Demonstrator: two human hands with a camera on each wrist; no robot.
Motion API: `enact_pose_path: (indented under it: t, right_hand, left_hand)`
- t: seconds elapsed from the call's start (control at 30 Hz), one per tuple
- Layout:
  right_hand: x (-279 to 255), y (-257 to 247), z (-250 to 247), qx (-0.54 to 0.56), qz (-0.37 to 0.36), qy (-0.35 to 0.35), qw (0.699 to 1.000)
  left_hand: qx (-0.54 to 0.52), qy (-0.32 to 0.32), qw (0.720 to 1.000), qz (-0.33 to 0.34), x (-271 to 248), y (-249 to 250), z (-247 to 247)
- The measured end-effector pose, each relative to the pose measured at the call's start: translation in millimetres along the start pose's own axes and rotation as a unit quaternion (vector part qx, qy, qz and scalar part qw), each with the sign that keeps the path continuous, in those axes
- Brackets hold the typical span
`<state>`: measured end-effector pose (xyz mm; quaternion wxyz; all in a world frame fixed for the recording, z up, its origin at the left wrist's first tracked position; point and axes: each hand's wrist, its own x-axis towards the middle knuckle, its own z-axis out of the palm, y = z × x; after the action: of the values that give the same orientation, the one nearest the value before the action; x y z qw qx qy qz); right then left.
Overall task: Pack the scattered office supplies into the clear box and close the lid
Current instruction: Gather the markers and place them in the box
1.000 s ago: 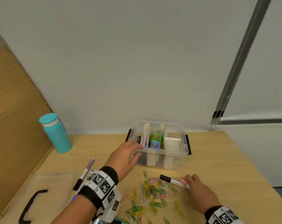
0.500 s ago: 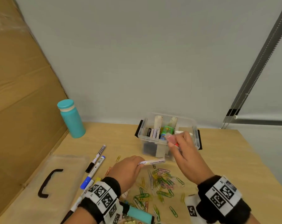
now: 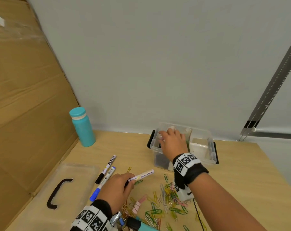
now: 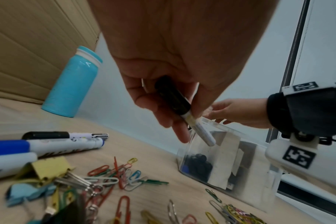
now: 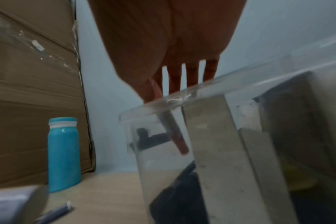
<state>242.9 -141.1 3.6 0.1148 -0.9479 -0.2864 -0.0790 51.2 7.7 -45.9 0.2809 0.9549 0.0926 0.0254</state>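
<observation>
At the back of the pale wooden table, near the wall, stands the clear plastic box with black side latches, lid off.

Right hand reaches over the box's left end, fingers pointing down past the rim. The right wrist view shows a red-tipped pen slanting down inside that left compartment from the fingers; whether they grip it cannot be told, blurred.

Left hand is in front of the box and left of it, raised a little off the table, thumb and fingers curled around a white whiteboard marker with black cap. Cap end sits in the palm, white end points toward the box.

Left of the box on the table: a black-capped white marker and a blue-capped white marker, side by side and touching. Further left of the box lies the clear flat lid with black handle.

In front of the box: a scatter of coloured paper clips, with pink binder clips at its left edge.

Far left of the box, by the cardboard sheet, a teal bottle stands upright.
</observation>
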Motion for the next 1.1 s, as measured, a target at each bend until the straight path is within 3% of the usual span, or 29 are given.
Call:
enact_pose_path:
  t: [0.1,0.2,0.33,0.43,0.53,0.63,0.8,1.1]
  right_hand:
    - [-5.3,-2.9,0.0,0.003,-0.014,-0.075,0.997]
    - [-22.3,16.0,-6.0,0.008,0.009,-0.019,1.000]
    - [-51.2,67.2,-4.5,-0.025,0.132,0.050,0.990]
    - [-65.6,92.6,3.7,-0.004,0.195,0.033,0.980]
    - [-68.1,97.5,9.6,0.078,0.210,0.016,0.974]
    - [-68.0,94.3,8.3,0.098,0.215,0.032,0.971]
    - [-74.8,89.8,4.6,0.091,0.212,0.042,0.972]
    - [-98.5,74.1,10.4,0.062,0.192,0.065,0.977]
  left_hand:
    - [-0.014,0.003,1.000,0.005,-1.4,0.5,0.8]
    - [-0.040,-0.002,0.999,-0.001,-4.1,3.2,3.3]
    - [-0.065,0.033,0.997,0.038,-11.4,23.1,8.3]
    - [-0.068,0.052,0.993,0.079,-2.7,55.4,6.2]
    - [-0.049,0.095,0.990,0.092,28.4,84.4,1.2]
    - [-0.026,0.099,0.994,0.045,74.1,102.4,-3.8]
    - [0.189,0.013,0.982,0.018,135.7,123.3,-2.8]
    - [0.261,-0.141,0.954,-0.035,171.9,113.6,28.3]
